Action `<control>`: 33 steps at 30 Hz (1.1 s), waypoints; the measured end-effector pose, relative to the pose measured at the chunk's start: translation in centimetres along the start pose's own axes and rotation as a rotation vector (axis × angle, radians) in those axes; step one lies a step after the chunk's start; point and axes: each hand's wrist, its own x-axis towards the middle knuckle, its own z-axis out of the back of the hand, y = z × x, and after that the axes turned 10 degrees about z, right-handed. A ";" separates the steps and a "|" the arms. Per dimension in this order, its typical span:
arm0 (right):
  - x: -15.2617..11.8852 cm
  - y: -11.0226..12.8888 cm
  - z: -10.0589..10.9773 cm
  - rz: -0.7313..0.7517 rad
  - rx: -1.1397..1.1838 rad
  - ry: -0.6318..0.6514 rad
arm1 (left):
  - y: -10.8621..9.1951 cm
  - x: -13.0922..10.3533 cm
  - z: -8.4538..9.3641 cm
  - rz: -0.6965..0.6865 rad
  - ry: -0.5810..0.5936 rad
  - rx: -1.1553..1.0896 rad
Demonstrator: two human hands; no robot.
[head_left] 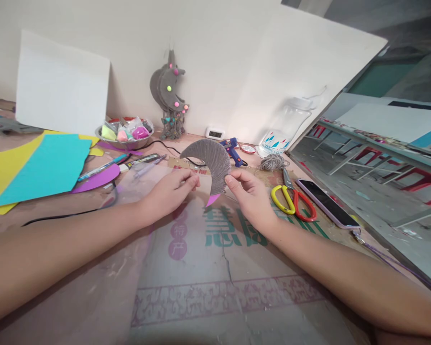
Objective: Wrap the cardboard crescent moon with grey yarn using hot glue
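A crescent (215, 160) wrapped in grey yarn is held up over the covered table, its lower tip bare purple. My right hand (249, 194) pinches its right edge near the lower end between thumb and finger. My left hand (174, 191) is at the left of the crescent, thumb and fingertips pressed together; a thin strand between them, if any, is too small to make out. Behind the crescent lies a blue glue gun (233, 151), and a ball of grey yarn (273, 162) rests to the right.
Scissors (294, 201) and a phone (326, 202) lie at the right, a clear jug (285, 125) behind them. Coloured sheets (45, 172), pens (138, 162) and a bowl of clay packets (125, 141) are at the left. A finished grey moon ornament (168, 91) hangs at the back.
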 end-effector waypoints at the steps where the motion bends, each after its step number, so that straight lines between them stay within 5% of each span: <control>1: 0.0 0.0 0.0 -0.003 -0.002 0.005 | 0.1 0.1 0.0 0.019 -0.013 -0.007; 5: 0.0 0.1 0.0 -0.013 -0.004 0.035 | 0.2 0.0 0.0 0.045 0.018 -0.046; 13: 0.3 0.5 -0.2 0.000 -0.071 0.116 | -0.2 -0.2 0.1 -0.133 0.018 0.021; 18: 0.4 0.5 -0.4 0.018 -0.087 0.197 | -0.3 -0.3 0.1 0.015 0.008 0.070; 24: 0.3 0.6 -0.4 0.032 -0.087 0.201 | -0.3 -0.1 0.2 -0.075 -0.015 0.108; 33: 0.4 0.6 -0.6 -0.016 -0.109 0.220 | -0.4 -0.2 0.1 -0.018 -0.054 0.110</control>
